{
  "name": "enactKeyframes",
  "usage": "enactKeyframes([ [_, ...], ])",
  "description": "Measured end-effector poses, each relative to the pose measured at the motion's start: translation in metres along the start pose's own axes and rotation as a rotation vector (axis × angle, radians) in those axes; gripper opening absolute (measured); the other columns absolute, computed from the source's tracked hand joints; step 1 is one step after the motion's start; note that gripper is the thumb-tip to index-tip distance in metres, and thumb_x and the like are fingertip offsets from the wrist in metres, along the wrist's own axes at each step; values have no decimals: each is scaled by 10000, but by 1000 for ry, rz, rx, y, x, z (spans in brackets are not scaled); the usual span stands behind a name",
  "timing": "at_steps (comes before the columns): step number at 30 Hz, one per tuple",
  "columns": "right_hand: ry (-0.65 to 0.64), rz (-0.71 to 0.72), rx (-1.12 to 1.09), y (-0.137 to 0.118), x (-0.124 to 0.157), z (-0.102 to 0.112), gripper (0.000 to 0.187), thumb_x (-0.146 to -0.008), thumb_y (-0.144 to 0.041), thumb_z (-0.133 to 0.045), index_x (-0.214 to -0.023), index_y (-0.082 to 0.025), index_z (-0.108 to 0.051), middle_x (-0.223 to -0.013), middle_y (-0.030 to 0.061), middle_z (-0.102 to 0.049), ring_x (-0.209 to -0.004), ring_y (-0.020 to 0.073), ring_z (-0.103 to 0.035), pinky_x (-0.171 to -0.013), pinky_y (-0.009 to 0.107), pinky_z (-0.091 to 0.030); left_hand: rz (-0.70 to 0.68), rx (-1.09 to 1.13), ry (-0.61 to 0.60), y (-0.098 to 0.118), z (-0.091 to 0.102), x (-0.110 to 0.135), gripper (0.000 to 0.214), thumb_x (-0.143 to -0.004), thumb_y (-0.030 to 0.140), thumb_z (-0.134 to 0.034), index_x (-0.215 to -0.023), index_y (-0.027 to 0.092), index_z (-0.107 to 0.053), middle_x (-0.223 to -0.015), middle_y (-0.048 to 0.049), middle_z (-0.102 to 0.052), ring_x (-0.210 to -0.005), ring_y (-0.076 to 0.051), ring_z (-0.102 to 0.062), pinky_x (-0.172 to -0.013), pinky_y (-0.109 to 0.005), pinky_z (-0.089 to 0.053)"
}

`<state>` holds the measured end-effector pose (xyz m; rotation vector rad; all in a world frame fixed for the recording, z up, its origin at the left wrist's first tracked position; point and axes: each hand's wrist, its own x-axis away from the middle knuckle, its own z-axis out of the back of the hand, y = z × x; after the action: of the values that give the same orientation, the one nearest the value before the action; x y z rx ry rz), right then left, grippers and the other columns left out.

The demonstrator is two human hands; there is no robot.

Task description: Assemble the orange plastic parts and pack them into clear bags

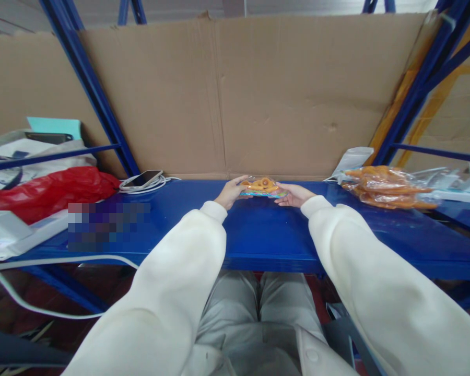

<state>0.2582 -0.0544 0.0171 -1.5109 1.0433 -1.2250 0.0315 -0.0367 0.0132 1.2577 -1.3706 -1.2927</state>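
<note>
Between both hands, close to the back of the blue shelf [270,230], is a small orange item in clear plastic packaging [261,186] with a light blue, multicoloured lower edge. Its exact kind is too small to make out. My left hand [231,192] grips the left end of the package. At the right end my right hand [293,194] holds it, with the fingers closed around the edge. The package appears held just above the shelf surface.
Clear bags of orange items [384,188] lie at the right. At the left are a phone [143,179], a coiled white cable [156,184], a red bag [58,188] and a white power strip [31,232]. Cardboard [266,99] stands behind, between blue posts [90,83].
</note>
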Motion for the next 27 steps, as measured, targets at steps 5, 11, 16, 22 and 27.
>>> enactKeyframes([
  [5, 69, 123, -75, -2, 0, -6, 180, -966, -141, -631, -795, -141, -687, -603, 39, -713, -468, 110, -630, -552, 213, -589, -77, 57, 28, -5, 2, -8, 551, -823, 53, -679, -1359, 182, -661, -1134, -103, -781, -834, -156, -751, -788, -280, -630],
  [11, 145, 344, -176, -2, -7, -8, 199, -853, -4, -651, -712, -143, -670, -663, 44, -737, -585, 126, -676, -608, 218, -596, -213, 117, -39, -10, 3, -13, 473, -816, 66, -696, -1281, 152, -705, -1004, -83, -815, -941, -176, -756, -911, -291, -581],
  [16, 252, 317, -214, -3, -7, -14, 268, -872, 18, -558, -677, -151, -633, -589, 26, -690, -571, 127, -656, -625, 235, -597, -143, 61, -30, -1, 2, -5, 514, -833, 145, -722, -1344, 168, -671, -981, -92, -817, -900, -194, -778, -867, -302, -604],
  [22, 91, 196, -107, -1, 4, -15, 221, -954, -65, -528, -810, -149, -673, -687, 56, -749, -618, 143, -709, -637, 250, -614, 13, -26, 15, -4, 4, -1, 605, -874, 222, -748, -1453, 194, -577, -936, -96, -805, -611, -174, -743, -570, -252, -594],
  [27, 23, -1, 76, 3, -1, -11, 186, -944, -332, -698, -882, -157, -690, -676, 70, -749, -469, 135, -643, -452, 218, -544, 33, -86, 0, -11, 3, -3, 710, -785, 164, -830, -1453, 177, -589, -1051, -141, -800, -766, -231, -782, -645, -296, -630],
])
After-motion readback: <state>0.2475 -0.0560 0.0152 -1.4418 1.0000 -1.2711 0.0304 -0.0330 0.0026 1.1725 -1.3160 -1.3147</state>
